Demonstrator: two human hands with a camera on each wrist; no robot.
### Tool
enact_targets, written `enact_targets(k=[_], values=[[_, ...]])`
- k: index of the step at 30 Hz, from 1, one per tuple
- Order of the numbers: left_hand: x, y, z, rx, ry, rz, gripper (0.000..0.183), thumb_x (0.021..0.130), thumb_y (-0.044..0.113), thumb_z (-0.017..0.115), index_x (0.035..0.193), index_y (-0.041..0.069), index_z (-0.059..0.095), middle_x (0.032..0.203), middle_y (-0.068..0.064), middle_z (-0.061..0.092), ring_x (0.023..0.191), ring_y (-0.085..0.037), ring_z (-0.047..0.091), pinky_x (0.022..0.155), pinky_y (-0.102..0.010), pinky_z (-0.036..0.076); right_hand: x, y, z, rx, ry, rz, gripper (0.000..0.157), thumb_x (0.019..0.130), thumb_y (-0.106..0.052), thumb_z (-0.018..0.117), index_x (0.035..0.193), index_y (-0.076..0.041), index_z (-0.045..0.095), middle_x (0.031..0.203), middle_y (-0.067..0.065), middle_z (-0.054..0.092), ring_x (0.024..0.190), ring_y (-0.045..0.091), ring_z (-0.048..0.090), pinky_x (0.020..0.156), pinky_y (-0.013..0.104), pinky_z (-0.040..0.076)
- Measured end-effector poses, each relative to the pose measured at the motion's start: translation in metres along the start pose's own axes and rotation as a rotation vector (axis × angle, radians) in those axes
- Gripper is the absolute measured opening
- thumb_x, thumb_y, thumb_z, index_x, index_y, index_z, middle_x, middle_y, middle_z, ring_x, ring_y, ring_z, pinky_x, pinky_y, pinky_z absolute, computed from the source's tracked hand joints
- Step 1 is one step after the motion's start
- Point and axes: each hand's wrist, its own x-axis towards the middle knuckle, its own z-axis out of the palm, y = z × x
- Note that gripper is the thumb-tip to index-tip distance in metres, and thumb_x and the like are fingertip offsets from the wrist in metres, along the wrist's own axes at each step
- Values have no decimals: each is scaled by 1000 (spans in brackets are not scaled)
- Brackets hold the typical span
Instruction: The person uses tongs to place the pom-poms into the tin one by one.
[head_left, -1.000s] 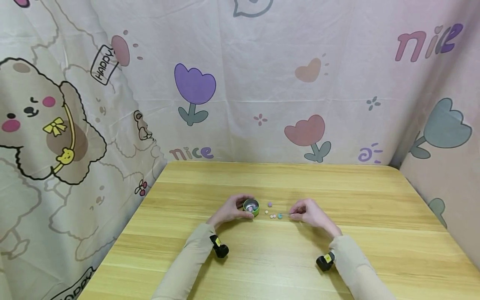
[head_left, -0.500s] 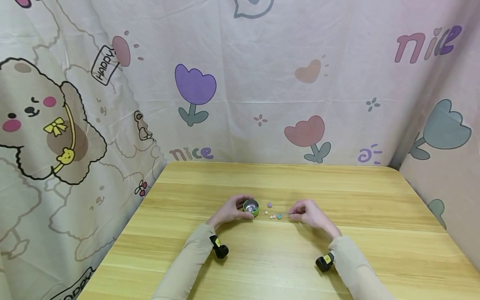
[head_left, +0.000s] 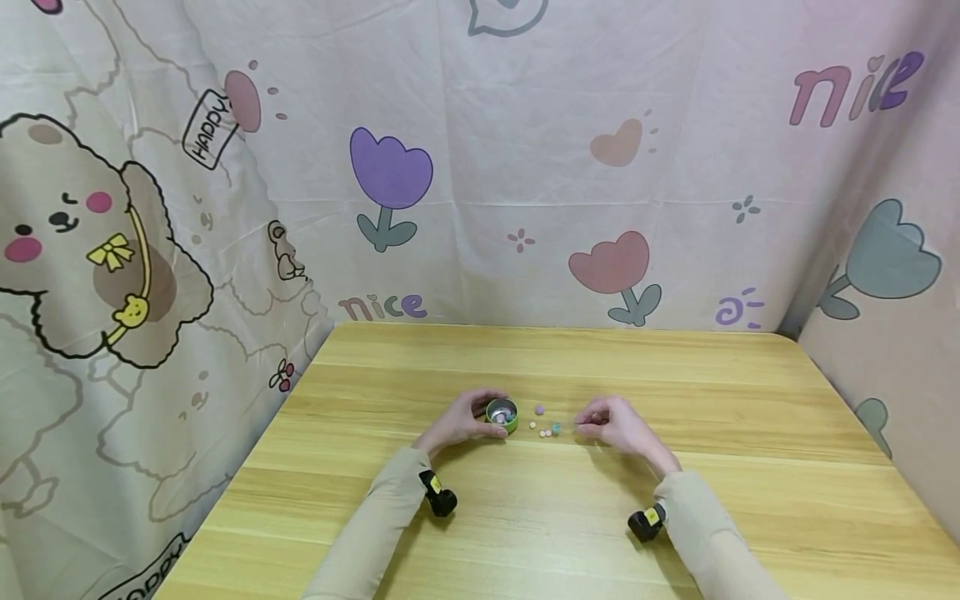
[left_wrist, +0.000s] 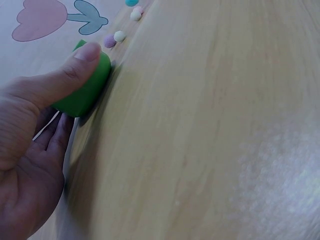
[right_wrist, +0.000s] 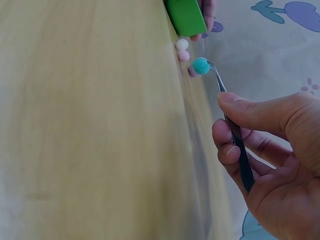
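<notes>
My left hand [head_left: 463, 418] holds a small round green tin [left_wrist: 92, 92] on the table, thumb on the near side and fingers on the far side. Inside the tin, in the head view, lie a few small coloured balls. With thumb and fingers my right hand [head_left: 618, 427] pinches dark-handled tweezers [right_wrist: 242, 155]. Their bent tips grip a turquoise pom-pom [right_wrist: 200, 66], which seems just off the table. Between the hands lie a purple pom-pom [head_left: 539, 410], a cream pom-pom [head_left: 532, 425] and two small pale ones [head_left: 545, 433].
The wooden table [head_left: 525, 533] reaches back to a printed cloth curtain [head_left: 517, 167], which also hangs along the left and right sides. A black camera [head_left: 441, 497] sits on the left wrist, another black camera [head_left: 647, 523] on the right.
The tweezers and turquoise pom-pom have moved slightly left and appear a little higher. The right hand shifted slightly left with them. The left hand and tin have stayed in place.
</notes>
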Motion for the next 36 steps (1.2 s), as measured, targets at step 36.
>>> enact_targets(k=[36], values=[[-1, 3, 1, 19, -11, 10, 69, 78, 4, 83, 140, -2, 52, 141, -23, 57, 131, -37, 56, 115, -44, 47, 25, -30, 30, 36, 152, -75, 9, 84, 0, 75, 93, 1, 77, 85, 11, 69, 73, 6, 56, 62, 14, 52]])
